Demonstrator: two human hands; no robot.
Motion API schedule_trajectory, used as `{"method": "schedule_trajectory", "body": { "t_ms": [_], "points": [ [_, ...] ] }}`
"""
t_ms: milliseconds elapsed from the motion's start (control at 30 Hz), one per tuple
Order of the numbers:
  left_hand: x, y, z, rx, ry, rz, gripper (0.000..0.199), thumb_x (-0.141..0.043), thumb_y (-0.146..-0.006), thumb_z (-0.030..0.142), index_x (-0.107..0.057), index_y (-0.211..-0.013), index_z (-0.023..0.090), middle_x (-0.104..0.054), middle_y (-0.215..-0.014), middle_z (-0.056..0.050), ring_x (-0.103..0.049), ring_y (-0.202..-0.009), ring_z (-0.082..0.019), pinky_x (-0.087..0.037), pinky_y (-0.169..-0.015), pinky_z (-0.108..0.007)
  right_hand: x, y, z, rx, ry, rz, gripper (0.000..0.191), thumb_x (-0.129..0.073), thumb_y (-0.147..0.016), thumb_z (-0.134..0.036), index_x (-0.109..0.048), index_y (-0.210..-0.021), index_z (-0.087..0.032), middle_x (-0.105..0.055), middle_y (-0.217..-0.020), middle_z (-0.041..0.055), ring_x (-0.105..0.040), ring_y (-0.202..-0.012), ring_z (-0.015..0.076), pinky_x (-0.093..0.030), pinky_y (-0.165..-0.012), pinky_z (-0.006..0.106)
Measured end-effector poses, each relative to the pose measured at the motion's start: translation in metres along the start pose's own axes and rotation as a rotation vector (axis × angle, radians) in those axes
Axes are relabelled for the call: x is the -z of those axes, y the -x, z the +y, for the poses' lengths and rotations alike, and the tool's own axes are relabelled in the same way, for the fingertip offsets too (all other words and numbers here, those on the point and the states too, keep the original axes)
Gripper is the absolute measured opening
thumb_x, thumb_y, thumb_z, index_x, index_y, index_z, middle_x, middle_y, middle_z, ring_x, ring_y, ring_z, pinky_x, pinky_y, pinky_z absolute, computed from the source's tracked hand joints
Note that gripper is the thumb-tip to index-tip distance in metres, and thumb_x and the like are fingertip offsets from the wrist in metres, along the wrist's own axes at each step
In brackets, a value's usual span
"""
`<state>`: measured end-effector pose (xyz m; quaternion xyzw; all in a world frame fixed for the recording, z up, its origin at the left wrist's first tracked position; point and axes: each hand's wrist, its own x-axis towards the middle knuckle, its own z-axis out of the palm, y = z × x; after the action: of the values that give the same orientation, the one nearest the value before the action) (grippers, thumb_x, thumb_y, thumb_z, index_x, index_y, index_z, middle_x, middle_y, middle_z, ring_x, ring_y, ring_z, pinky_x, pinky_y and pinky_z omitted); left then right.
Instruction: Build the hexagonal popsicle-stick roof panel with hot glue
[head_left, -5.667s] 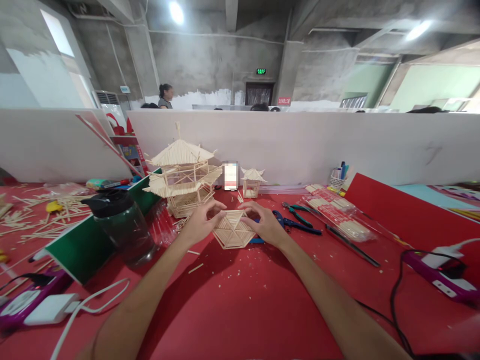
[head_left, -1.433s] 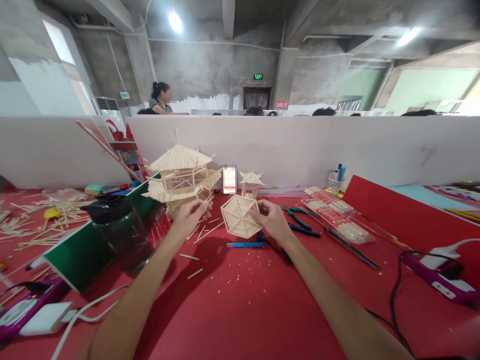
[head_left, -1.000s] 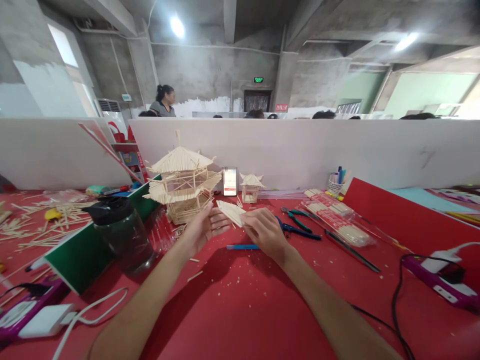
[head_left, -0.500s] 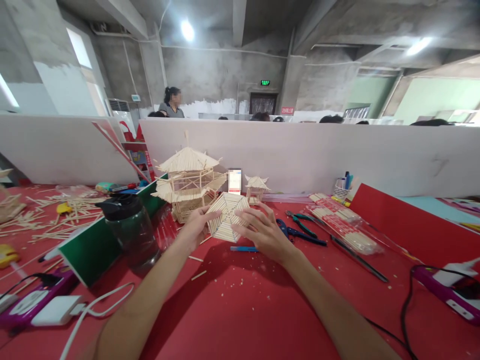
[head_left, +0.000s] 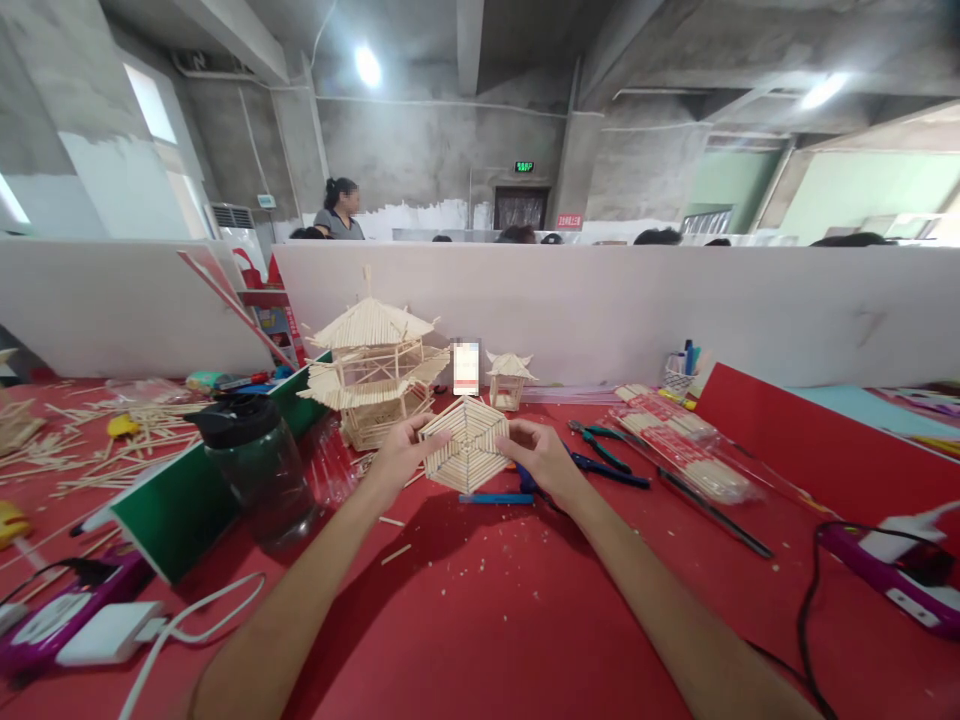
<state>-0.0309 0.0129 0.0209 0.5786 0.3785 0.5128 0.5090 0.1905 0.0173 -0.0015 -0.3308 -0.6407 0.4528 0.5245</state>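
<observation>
A hexagonal panel of thin wooden sticks (head_left: 466, 447), laid in rings around a centre, is held up above the red table. My left hand (head_left: 403, 455) pinches its left edge, thumb on the near face. At the right edge, my right hand (head_left: 541, 455) grips it between thumb and fingers. Behind the left hand stands a two-tiered stick pavilion model (head_left: 375, 370). A small stick pavilion (head_left: 510, 380) sits behind the panel to the right, next to an upright phone (head_left: 466, 367). Beneath the panel lies a blue pen (head_left: 495, 499).
Pliers (head_left: 607, 450) and packs of sticks (head_left: 690, 450) lie to the right. A dark water bottle (head_left: 255, 470) and a green board (head_left: 169, 525) stand at left, beside loose sticks (head_left: 112, 440). A white partition (head_left: 600, 310) runs behind; a person (head_left: 341, 210) is beyond it.
My right hand has moved from across the panel's face to its right edge. The panel has turned slightly and now shows its whole face.
</observation>
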Motion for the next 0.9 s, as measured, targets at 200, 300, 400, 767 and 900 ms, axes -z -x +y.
{"method": "schedule_trajectory", "body": {
  "t_ms": [200, 300, 400, 767, 900],
  "points": [
    [0.003, -0.003, 0.004, -0.042, 0.159, 0.123, 0.043, -0.074, -0.071, 0.052, -0.069, -0.095, 0.016, -0.073, -0.095, -0.008, -0.067, -0.088, -0.019, -0.049, -0.077, -0.028, 0.003, 0.002, 0.0, -0.064, -0.031, -0.057, 0.033, -0.075, -0.068, -0.045, -0.073, -0.085, -0.017, -0.073, -0.081, 0.0046, -0.065, -0.076, 0.0199, -0.051, -0.075, 0.033],
    [0.007, -0.004, 0.008, -0.115, 0.213, 0.282, 0.038, -0.08, -0.065, 0.047, -0.068, -0.086, 0.017, -0.072, -0.085, -0.003, -0.065, -0.079, -0.014, -0.049, -0.075, -0.025, 0.004, 0.001, 0.003, -0.068, -0.008, -0.106, 0.033, -0.074, -0.069, -0.045, -0.073, -0.084, -0.016, -0.072, -0.079, 0.0039, -0.065, -0.074, 0.0189, -0.05, -0.074, 0.032],
    [0.012, -0.006, 0.014, -0.185, 0.307, 0.404, 0.037, -0.085, -0.058, 0.042, -0.067, -0.08, 0.018, -0.066, -0.072, 0.002, -0.06, -0.067, -0.009, -0.048, -0.068, -0.021, 0.006, 0.0, 0.005, -0.062, 0.007, -0.101, 0.033, -0.074, -0.069, -0.046, -0.073, -0.084, -0.016, -0.072, -0.078, 0.0038, -0.064, -0.074, 0.019, -0.049, -0.073, 0.032],
    [0.028, -0.007, 0.022, -0.292, -0.141, 0.557, 0.03, -0.072, -0.066, 0.044, -0.056, -0.062, 0.019, -0.05, -0.054, 0.004, -0.044, -0.051, -0.009, -0.035, -0.052, -0.022, 0.03, -0.01, 0.009, -0.106, -0.032, 0.109, 0.035, -0.077, -0.059, -0.047, -0.072, -0.077, -0.017, -0.072, -0.074, 0.0039, -0.064, -0.07, 0.0199, -0.05, -0.068, 0.031],
    [0.029, -0.004, 0.015, -0.248, -0.757, 0.286, 0.02, -0.072, -0.067, 0.036, -0.061, -0.06, 0.021, -0.059, -0.058, 0.0, -0.05, -0.057, -0.016, -0.033, -0.058, -0.025, 0.033, -0.011, 0.006, -0.111, -0.082, 0.176, 0.035, -0.079, -0.058, -0.046, -0.072, -0.077, -0.017, -0.072, -0.075, 0.0044, -0.064, -0.07, 0.02, -0.05, -0.066, 0.031]
  ]
}}
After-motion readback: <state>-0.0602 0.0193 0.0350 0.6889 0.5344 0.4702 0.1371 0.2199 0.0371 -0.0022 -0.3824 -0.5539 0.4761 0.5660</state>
